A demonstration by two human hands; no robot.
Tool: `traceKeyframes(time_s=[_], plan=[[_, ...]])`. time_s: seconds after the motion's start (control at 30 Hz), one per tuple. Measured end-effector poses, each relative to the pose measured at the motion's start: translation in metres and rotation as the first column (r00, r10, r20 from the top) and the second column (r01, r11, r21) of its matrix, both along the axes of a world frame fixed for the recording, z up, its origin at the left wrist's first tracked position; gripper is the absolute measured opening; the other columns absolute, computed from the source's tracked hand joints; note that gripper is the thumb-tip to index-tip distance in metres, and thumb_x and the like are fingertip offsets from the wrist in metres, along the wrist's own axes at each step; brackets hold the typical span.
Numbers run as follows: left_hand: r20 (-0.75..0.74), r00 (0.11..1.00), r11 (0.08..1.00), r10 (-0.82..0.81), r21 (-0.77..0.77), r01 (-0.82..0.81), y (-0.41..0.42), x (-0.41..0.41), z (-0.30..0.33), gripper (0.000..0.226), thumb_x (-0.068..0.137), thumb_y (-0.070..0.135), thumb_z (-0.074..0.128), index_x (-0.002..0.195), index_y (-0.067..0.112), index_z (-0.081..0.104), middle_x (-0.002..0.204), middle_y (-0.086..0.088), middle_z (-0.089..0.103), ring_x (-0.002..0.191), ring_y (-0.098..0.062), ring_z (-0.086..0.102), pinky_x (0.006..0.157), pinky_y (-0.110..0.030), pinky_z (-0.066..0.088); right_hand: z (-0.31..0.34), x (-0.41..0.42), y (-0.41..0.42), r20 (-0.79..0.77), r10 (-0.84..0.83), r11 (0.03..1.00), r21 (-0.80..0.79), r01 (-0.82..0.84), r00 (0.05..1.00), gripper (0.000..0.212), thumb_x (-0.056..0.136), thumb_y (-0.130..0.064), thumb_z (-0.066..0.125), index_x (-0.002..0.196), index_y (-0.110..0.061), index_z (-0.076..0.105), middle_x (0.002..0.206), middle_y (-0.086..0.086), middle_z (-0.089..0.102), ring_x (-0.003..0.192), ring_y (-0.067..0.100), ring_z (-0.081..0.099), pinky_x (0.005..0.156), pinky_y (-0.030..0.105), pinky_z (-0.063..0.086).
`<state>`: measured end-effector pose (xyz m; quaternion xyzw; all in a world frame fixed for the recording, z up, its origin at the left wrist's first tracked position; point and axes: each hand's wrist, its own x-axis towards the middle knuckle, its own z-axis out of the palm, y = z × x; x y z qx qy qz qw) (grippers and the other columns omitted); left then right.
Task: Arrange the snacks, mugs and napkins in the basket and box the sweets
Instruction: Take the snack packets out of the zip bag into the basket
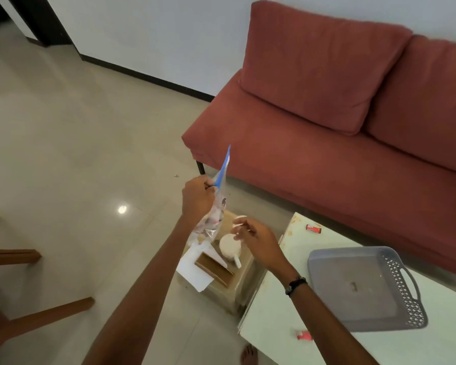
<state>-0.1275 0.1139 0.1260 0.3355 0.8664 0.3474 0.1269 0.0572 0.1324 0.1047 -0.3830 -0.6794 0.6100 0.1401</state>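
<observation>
My left hand (pixel 198 197) grips the top of a clear plastic bag of sweets (pixel 213 217) with a blue strip, held up above a small side table (pixel 244 262). My right hand (pixel 256 239) hovers just right of the bag with loosely curled fingers, over two white mugs (pixel 228 246), one partly hidden behind the fingers. White napkins (pixel 192 270) and a brown box (pixel 213 270) lie on the same side table. A grey plastic basket (pixel 363 288) sits empty on the pale green table (pixel 274 312) to the right. Two small red sweets (pixel 313 228) (pixel 304 335) lie on that table.
A red sofa (pixel 327 127) stands behind the tables. Wooden chair legs (pixel 37 317) are at the left edge. A bare foot (pixel 248 354) shows on the tiled floor at the bottom.
</observation>
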Motion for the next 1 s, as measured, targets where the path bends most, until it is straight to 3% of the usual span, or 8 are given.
traceKeyframes(time_s=[0.1, 0.3, 0.4, 0.57, 0.63, 0.73, 0.87, 1.0], plan=[[0.136, 0.989, 0.998, -0.056, 0.049, 0.050, -0.003, 0.033, 0.028, 0.012, 0.080, 0.011, 0.067, 0.089, 0.004, 0.070, 0.089, -0.011, 0.072, 0.080, -0.021, 0.063, 0.077, -0.025, 0.047, 0.027, 0.009, 0.006, -0.053, -0.118, 0.993, -0.034, 0.117, 0.992, 0.023, 0.098, -0.022, 0.046, 0.103, -0.008, 0.065, 0.096, 0.004, 0.071, 0.085, 0.016, 0.068, 0.075, 0.024, 0.053], [0.256, 0.945, 0.976, -0.202, 0.135, 0.172, -0.015, 0.122, 0.059, 0.009, 0.074, 0.012, 0.075, 0.078, 0.006, 0.070, 0.071, -0.008, 0.069, 0.059, -0.013, 0.059, 0.064, -0.028, 0.050, 0.064, 0.057, 0.013, -0.075, -0.342, 0.926, -0.194, 0.323, 0.937, 0.049, 0.086, -0.054, 0.058, 0.089, -0.007, 0.073, 0.083, 0.005, 0.075, 0.076, 0.013, 0.072, 0.065, 0.021, 0.057], [0.314, 0.915, 0.966, -0.252, 0.145, 0.216, -0.022, 0.170, 0.060, 0.012, 0.073, 0.011, 0.077, 0.077, 0.003, 0.068, 0.066, -0.007, 0.064, 0.064, -0.018, 0.059, 0.066, -0.032, 0.050, 0.065, 0.100, 0.010, -0.041, -0.410, 0.900, -0.182, 0.396, 0.911, 0.035, 0.087, -0.040, 0.063, 0.081, -0.007, 0.073, 0.077, 0.006, 0.075, 0.069, 0.012, 0.073, 0.062, 0.022, 0.057], [0.438, 0.840, 0.947, -0.320, 0.153, 0.281, -0.031, 0.258, 0.053, 0.019, 0.071, 0.011, 0.080, 0.064, 0.013, 0.062, 0.058, 0.005, 0.060, 0.054, -0.006, 0.054, 0.055, -0.019, 0.045, 0.059, 0.192, -0.001, -0.051, -0.500, 0.856, -0.177, 0.485, 0.864, 0.019, 0.084, -0.006, 0.059, 0.068, -0.003, 0.069, 0.076, 0.017, 0.073, 0.067, 0.019, 0.071, 0.064, 0.025, 0.058], [0.599, 0.747, 0.958, -0.288, 0.165, 0.236, -0.034, 0.295, 0.050, 0.018, 0.077, 0.009, 0.074, 0.065, 0.012, 0.061, 0.059, 0.002, 0.061, 0.053, -0.005, 0.055, 0.048, -0.010, 0.044, 0.060, 0.231, -0.004, -0.054, -0.500, 0.859, -0.158, 0.488, 0.864, 0.019, 0.084, -0.001, 0.060, 0.067, -0.002, 0.069, 0.073, 0.017, 0.072, 0.067, 0.020, 0.072, 0.063, 0.022, 0.058], [0.797, 0.580, 0.983, -0.170, 0.096, 0.156, -0.036, 0.346, 0.046, 0.021, 0.087, 0.006, 0.059, 0.066, 0.007, 0.057, 0.059, -0.005, 0.059, 0.054, -0.012, 0.054, 0.051, -0.018, 0.043, 0.066, 0.290, -0.009, -0.008, -0.432, 0.898, -0.094, 0.429, 0.902, 0.018, 0.086, -0.001, 0.059, 0.073, 0.002, 0.070, 0.069, 0.012, 0.069, 0.057, 0.010, 0.070, 0.055, 0.014, 0.055], [0.747, 0.620, 0.960, -0.238, 0.083, 0.269, -0.042, 0.407, 0.044, 0.025, 0.089, 0.012, 0.056, 0.064, 0.009, 0.057, 0.063, -0.005, 0.058, 0.056, -0.013, 0.051, 0.052, -0.017, 0.042, 0.072, 0.358, -0.018, 0.080, -0.415, 0.906, -0.049, 0.419, 0.906, 0.017, 0.085, -0.003, 0.060, 0.082, 0.010, 0.070, 0.072, 0.014, 0.070, 0.052, 0.004, 0.068, 0.050, 0.012, 0.052], [0.678, 0.644, 0.929, -0.355, 0.178, 0.324, -0.055, 0.460, 0.044, 0.022, 0.088, 0.010, 0.059, 0.067, 0.006, 0.062, 0.064, -0.007, 0.065, 0.053, -0.012, 0.064, 0.052, -0.016, 0.053, 0.075, 0.410, -0.031, 0.134, -0.371, 0.894, -0.219, 0.392, 0.919, 0.017, 0.085, -0.012, 0.061, 0.088, 0.002, 0.070, 0.090, 0.013, 0.075, 0.073, 0.011, 0.072, 0.052, 0.014, 0.053]])
